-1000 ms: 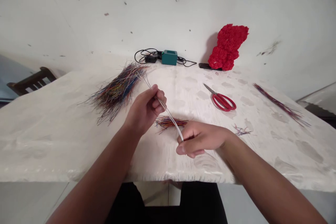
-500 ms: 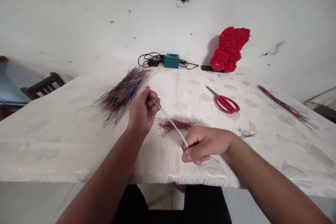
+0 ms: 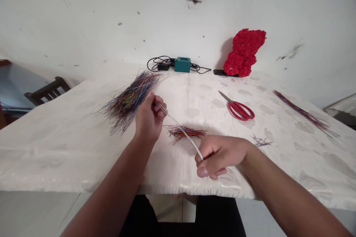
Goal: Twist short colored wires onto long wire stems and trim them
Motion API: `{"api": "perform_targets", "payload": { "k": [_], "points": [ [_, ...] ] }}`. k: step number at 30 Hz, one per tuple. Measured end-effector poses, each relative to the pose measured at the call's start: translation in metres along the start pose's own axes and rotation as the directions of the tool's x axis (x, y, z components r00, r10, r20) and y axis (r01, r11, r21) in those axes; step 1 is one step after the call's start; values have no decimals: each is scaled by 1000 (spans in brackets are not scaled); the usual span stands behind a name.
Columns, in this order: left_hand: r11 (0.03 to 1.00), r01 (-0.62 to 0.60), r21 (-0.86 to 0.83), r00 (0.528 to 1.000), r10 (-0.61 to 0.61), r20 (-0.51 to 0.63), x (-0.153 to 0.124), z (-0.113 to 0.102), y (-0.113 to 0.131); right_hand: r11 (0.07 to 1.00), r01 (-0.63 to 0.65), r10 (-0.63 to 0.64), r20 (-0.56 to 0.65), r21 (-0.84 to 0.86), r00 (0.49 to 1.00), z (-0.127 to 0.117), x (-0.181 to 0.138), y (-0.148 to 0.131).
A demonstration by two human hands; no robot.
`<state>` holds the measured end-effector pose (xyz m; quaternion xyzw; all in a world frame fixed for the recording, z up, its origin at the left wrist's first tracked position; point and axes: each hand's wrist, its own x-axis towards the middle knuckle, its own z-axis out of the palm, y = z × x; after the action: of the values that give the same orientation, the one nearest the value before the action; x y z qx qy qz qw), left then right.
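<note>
A few thin white wires [image 3: 185, 132] stretch slantwise between my two hands above the table. My left hand [image 3: 151, 116] pinches their upper end, beside the large pile of multicoloured wires [image 3: 129, 100]. Closer to the table's front edge, my right hand [image 3: 218, 155] is closed round the lower end. Beneath the held wires lies a small bunch of coloured wires [image 3: 187, 132], partly behind my right hand. How many white wires there are I cannot tell.
Red-handled scissors [image 3: 240, 110] lie right of centre. Beyond are a teal box [image 3: 183, 64] with black cables and a red flower-like ornament [image 3: 244, 53]. To the right are a long wire bundle [image 3: 303, 111] and small wire scraps [image 3: 261, 141]. A wooden chair [image 3: 47, 90] stands left.
My right hand has shifted slightly right and toward the table's front edge. My left hand stays nearly in place, and the white wires between them bow a little more.
</note>
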<state>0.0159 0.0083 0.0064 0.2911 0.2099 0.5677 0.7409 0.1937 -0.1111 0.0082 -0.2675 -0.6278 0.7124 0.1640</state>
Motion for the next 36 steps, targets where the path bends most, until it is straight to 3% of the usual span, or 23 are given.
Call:
{"api": "perform_targets", "payload": {
  "k": [14,20,27,30,32,36],
  "points": [
    [999,25,-26,999,-25,-24,0,-1,2,998,56,-56,-14,25,998,-3,-1,4],
    [993,82,86,996,-85,29,0,-1,2,995,104,-104,-51,-5,993,-5,-1,4],
    [990,54,129,998,-59,37,-1,-1,1,980,194,-199,-245,-45,949,-5,-1,4],
    [991,-14,136,1000,12,15,0,-1,0,973,220,-228,-353,-62,907,-4,2,5],
    [984,-52,168,998,47,29,0,-1,-2,965,251,-256,-468,-75,846,-4,5,6],
    [907,-183,380,978,128,166,-6,-1,-9,950,271,-293,-734,-153,612,-6,12,7]
  ]
}}
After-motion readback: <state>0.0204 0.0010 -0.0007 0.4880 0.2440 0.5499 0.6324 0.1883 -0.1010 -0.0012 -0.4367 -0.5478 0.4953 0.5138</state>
